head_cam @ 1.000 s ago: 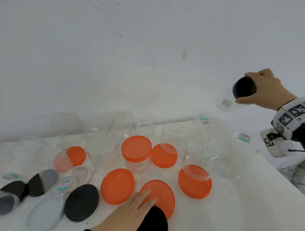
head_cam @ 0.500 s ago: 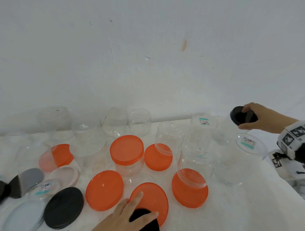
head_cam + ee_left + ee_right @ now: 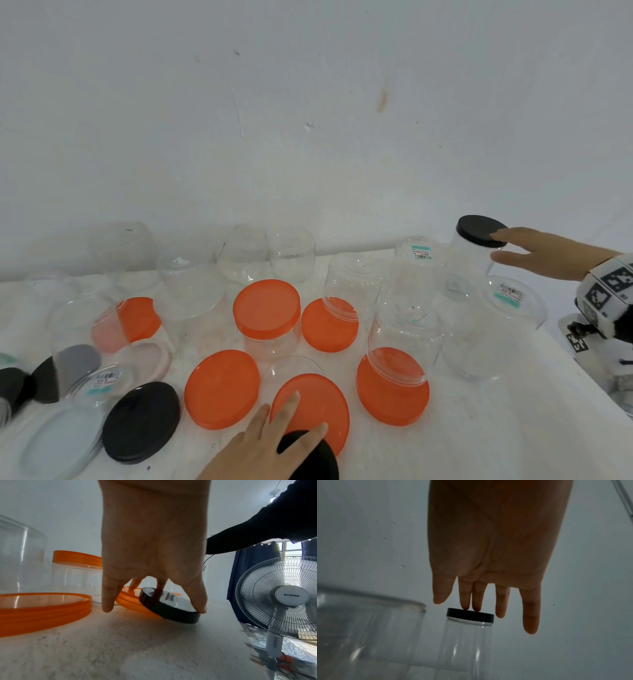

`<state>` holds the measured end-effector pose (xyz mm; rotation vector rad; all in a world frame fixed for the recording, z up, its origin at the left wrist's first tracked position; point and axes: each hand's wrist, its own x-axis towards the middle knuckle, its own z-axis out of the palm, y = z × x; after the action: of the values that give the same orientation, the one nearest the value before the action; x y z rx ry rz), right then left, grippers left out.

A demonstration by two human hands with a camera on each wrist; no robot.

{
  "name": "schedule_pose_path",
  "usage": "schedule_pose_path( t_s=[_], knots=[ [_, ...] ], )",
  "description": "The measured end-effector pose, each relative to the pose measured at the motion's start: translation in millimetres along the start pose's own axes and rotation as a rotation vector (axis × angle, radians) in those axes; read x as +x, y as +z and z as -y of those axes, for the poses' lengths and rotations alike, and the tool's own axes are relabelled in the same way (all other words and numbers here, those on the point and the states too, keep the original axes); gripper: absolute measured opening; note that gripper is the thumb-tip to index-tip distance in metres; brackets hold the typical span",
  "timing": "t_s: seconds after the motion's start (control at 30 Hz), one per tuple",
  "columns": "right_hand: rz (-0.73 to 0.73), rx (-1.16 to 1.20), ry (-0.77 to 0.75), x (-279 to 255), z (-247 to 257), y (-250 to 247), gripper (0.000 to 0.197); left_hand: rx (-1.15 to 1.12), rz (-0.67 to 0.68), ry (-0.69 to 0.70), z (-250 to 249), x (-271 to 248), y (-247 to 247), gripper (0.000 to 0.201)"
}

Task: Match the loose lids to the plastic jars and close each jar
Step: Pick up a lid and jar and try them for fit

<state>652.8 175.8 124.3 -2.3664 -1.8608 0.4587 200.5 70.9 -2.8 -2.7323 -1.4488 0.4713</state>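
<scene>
A clear jar [image 3: 469, 270] with a black lid [image 3: 478, 229] stands upright at the back right of the white table. My right hand [image 3: 496, 246] is beside it with straight fingers, and two fingertips touch the top of that lid [image 3: 469, 614]. Near the front edge, my left hand [image 3: 301, 421] pinches a second, loose black lid [image 3: 308, 459] between thumb and fingers. In the left wrist view this lid [image 3: 171, 612] is tilted and leans on a loose orange lid [image 3: 130, 601]. The orange lid [image 3: 318, 401] lies partly under it.
A jar closed with an orange lid [image 3: 267, 308] stands mid-table. Loose orange lids [image 3: 221, 389] and another black lid [image 3: 140, 421] lie in front. Several clear jars [image 3: 419, 274] stand upside down behind. The table's right edge [image 3: 582, 377] is close; a fan [image 3: 289, 596] stands beyond.
My right hand brought the black-lidded jar down from the air to the back right of the table and straightened its fingers. My left hand closed on the near black lid.
</scene>
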Motion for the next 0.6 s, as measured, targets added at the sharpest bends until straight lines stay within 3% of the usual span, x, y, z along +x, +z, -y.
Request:
schedule_pose_path(
  t_s=[0.07,0.1,0.13,0.2,0.27,0.37,0.6],
  knots=[
    [-0.03,0.014,0.005,-8,7,-2,0.064,-0.135,0.116,0.014,-13,2,-14,0.098],
    [-0.041,0.017,0.008,-13,12,-3,0.071,-0.123,0.206,0.019,-16,2,-17,0.099],
    [-0.034,0.018,0.014,-18,18,-3,0.078,-0.13,0.187,0.09,-15,4,-20,0.095],
    [0.056,0.032,0.036,-28,27,-2,0.087,-0.148,0.202,0.101,-12,8,-5,0.066],
    [0.192,0.032,0.064,-41,36,3,0.088,-0.155,0.135,0.126,-15,8,5,0.061],
    [0.273,-0.035,0.075,-55,44,13,0.09,-0.135,0.111,0.151,-12,9,13,0.062],
    [0.195,-0.061,0.068,-92,50,9,0.081,-0.391,0.084,0.148,9,-8,21,0.089]
  ],
)
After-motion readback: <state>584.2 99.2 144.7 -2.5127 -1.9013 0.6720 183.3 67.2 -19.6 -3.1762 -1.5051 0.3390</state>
